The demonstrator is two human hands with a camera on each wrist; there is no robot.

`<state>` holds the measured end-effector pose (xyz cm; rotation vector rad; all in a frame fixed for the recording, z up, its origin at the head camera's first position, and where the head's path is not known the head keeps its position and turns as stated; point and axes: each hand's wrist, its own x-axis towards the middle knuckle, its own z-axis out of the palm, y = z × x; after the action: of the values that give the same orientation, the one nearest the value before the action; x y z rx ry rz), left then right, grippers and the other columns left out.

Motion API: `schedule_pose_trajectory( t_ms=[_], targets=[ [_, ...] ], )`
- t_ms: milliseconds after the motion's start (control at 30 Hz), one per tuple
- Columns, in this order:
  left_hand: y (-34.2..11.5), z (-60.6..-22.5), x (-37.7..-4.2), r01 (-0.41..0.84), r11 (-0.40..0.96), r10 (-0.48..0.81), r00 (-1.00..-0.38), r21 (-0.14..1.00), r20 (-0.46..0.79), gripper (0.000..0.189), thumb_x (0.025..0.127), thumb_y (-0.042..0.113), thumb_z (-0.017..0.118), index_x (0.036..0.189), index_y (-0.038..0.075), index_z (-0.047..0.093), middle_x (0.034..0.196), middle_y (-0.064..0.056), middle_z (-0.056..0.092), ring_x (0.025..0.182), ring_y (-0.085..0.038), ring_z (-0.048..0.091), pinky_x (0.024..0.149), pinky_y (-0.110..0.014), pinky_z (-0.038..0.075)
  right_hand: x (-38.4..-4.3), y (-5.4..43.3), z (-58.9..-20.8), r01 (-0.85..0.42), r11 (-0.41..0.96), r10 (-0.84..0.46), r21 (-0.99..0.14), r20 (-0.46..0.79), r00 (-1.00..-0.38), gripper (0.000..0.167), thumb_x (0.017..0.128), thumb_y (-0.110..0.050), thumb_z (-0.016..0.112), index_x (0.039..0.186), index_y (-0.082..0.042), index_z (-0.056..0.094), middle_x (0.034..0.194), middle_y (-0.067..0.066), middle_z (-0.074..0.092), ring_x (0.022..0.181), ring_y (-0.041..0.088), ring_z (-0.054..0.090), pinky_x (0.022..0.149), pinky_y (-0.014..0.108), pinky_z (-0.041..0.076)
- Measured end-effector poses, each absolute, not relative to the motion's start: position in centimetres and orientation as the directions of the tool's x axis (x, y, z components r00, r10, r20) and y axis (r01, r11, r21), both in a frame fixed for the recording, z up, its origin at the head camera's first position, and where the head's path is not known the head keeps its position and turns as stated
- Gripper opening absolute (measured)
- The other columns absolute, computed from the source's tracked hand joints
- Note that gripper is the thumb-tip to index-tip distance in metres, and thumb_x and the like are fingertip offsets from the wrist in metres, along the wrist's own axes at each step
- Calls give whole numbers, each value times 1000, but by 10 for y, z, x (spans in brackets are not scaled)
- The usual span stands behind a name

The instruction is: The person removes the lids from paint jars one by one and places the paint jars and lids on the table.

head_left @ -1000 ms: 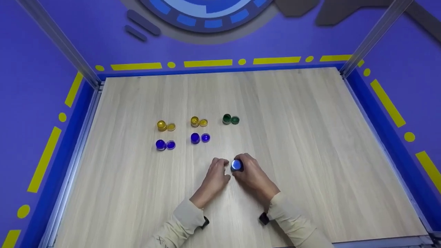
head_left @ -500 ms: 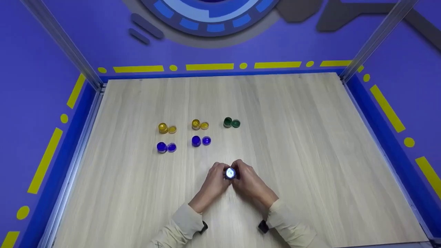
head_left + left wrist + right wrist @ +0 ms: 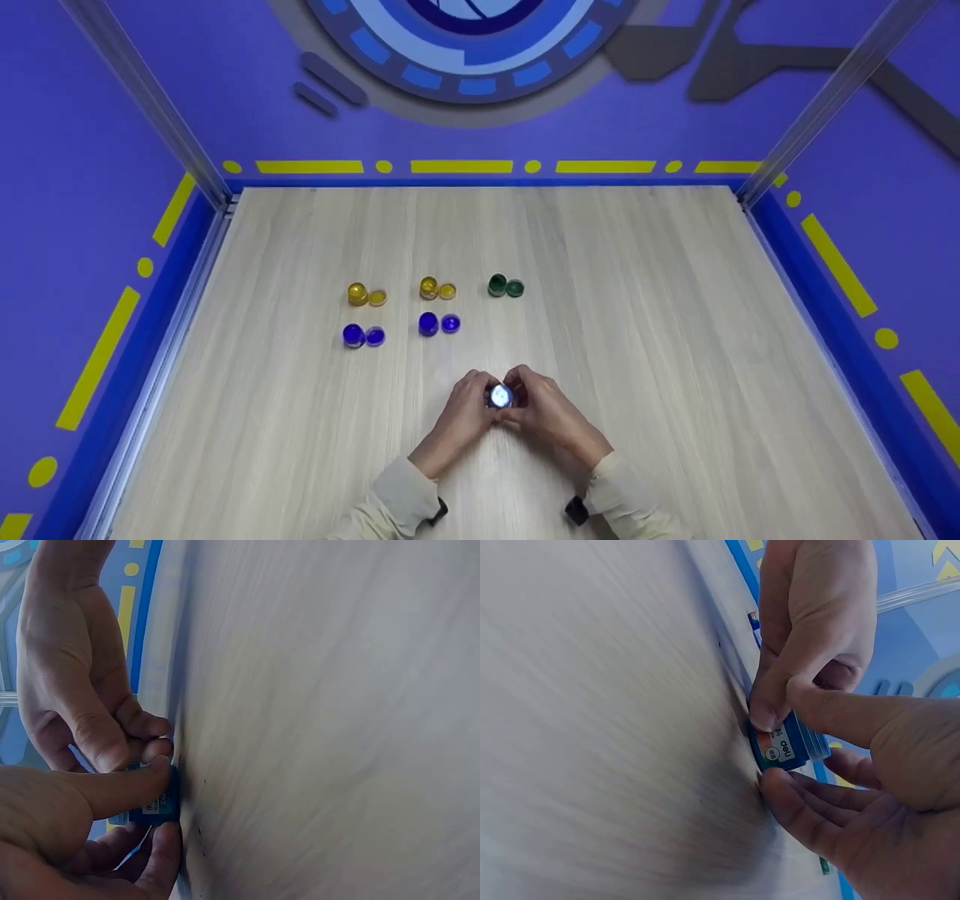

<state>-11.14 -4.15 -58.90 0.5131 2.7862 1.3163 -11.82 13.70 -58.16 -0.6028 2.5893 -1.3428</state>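
Note:
A small blue paint jar (image 3: 500, 396) with a clear ridged lid stands upright between the two hands, near the front middle of the table; glare whitens its top. My left hand (image 3: 466, 409) grips its left side, the thumb pressed over the printed label (image 3: 151, 806) in the left wrist view. My right hand (image 3: 551, 412) curls round the other side. In the right wrist view the right thumb (image 3: 810, 701) lies by the lid, and the index fingertip (image 3: 776, 780) is at the jar's lower edge. The two thumbs overlap there.
Farther back on the wooden table (image 3: 637, 300) stand open paint jars, each beside its lid: two yellow (image 3: 358, 294) (image 3: 428, 287), one green (image 3: 497, 285) and two dark blue (image 3: 353, 335) (image 3: 428, 324). Blue-purple walls (image 3: 480, 142) close off the back and sides.
The right hand held the jar alone, the left hand apart from it. The jar has since moved slightly left, and the left hand now grips it too. The head view has tilted up.

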Motion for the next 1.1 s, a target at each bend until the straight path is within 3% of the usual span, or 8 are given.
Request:
schedule_pose_trajectory(
  t_ms=[267, 600, 767, 1000, 1100],
  targets=[
    [-45, -594, -111, 311, 592, 323, -937, 744, 135, 33, 73, 1, 87, 97, -3, 66, 90, -7, 63, 85, -23, 61, 83, -39, 50, -119, 135, -587, -417, 541, -431, -731, 185, -883, 46, 74, -18, 94, 105, -1, 63, 95, 6, 62, 84, 14, 56, 71, 27, 49],
    [-46, -589, -112, 311, 595, 325, -936, 741, 132, 30, 75, 3, 88, 95, -2, 67, 91, -7, 66, 87, -24, 64, 81, -37, 53, -122, 137, -586, -484, 513, -486, -709, 225, -845, 33, 78, -9, 91, 102, 0, 70, 97, 10, 67, 86, 17, 62, 75, 28, 54],
    [-44, -588, -115, 328, 594, 324, -933, 734, 154, 28, 74, -1, 86, 94, 0, 67, 89, -6, 65, 86, -23, 63, 80, -36, 52, -127, 141, -583, -543, 485, -554, -686, 240, -797, 29, 82, -6, 87, 107, -3, 72, 104, 5, 67, 93, 16, 63, 81, 30, 55],
    [-44, -587, -116, 320, 603, 332, -934, 731, 135, 31, 72, 1, 88, 90, 4, 64, 87, -4, 62, 83, -22, 61, 78, -37, 50, -135, 146, -580, -672, 446, -689, -591, 252, -680, 29, 88, -3, 80, 116, -6, 74, 115, 1, 65, 108, 16, 61, 94, 32, 53],
    [-43, -587, -117, 312, 602, 327, -936, 735, 130, 31, 71, 0, 88, 88, 4, 63, 86, -4, 62, 83, -22, 61, 78, -37, 50, -136, 147, -579, -673, 447, -702, -589, 236, -672, 30, 88, -3, 78, 117, -10, 74, 117, 0, 62, 108, 15, 59, 94, 32, 52]
  ],
)
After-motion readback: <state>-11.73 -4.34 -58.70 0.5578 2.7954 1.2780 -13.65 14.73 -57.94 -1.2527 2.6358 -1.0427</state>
